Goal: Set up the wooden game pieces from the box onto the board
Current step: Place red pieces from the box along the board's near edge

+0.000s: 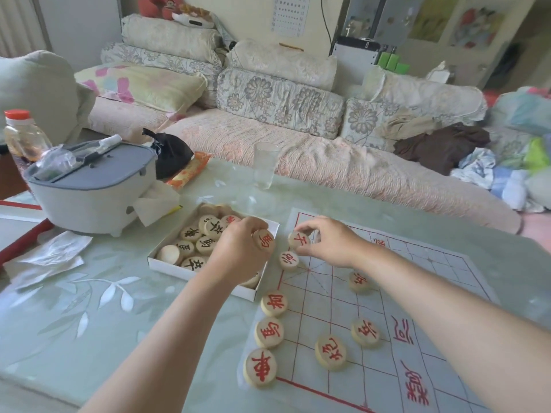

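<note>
We're early: seven placed pieces (274,304) sit on the board (417,293), lower centre. Our left hand (238,251) pinches a red piece (264,239) over the box (167,266), mid-frame. Our right hand (329,241) pinches a second piece (299,239) at the board's upper-left edge. Many remain boxed.

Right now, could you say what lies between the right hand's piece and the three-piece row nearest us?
Head view: one red-lettered piece at the edge of the board, then a bare gap down to the row.
</note>
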The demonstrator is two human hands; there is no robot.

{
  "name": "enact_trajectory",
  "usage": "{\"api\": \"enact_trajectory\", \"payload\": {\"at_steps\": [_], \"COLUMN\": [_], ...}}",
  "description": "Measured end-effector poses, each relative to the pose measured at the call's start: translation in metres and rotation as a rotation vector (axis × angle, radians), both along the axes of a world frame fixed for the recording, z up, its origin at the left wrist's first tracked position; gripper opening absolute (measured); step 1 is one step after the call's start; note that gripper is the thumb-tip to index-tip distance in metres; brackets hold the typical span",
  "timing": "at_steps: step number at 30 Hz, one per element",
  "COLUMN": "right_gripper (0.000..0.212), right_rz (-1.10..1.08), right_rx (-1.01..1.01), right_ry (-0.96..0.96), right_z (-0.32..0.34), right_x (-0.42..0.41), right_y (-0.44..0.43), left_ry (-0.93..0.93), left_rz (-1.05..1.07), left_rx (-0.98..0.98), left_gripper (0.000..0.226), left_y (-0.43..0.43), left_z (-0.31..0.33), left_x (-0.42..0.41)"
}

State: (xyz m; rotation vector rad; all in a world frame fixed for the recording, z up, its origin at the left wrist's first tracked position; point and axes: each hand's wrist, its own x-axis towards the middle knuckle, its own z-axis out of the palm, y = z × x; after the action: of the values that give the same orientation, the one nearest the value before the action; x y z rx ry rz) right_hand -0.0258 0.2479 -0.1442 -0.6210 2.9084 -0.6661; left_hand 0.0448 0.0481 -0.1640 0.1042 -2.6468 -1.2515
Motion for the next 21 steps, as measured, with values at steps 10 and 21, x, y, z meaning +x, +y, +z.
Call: {"api": "enact_trajectory", "payload": {"at_steps": [10,21], "right_gripper": [0.048,0.042], "right_rz": [0.238,0.197], "right_rx": [0.162,0.072], "right_ry": [-0.038,-0.053], "right_z": [-0.023,-0.025], "right_x": [0.030,0.037], "right_y": [-0.009,-0.018], "left_ry": [-0.036,-0.050], "left_rz": [-0.029,-0.089], "left_rx": [0.050,0.026], "left_gripper": [0.047,0.051], "left_y": [0.004,-0.006], "left_z": [-0.005,-0.009], "left_x": [-0.003,0.008]}}
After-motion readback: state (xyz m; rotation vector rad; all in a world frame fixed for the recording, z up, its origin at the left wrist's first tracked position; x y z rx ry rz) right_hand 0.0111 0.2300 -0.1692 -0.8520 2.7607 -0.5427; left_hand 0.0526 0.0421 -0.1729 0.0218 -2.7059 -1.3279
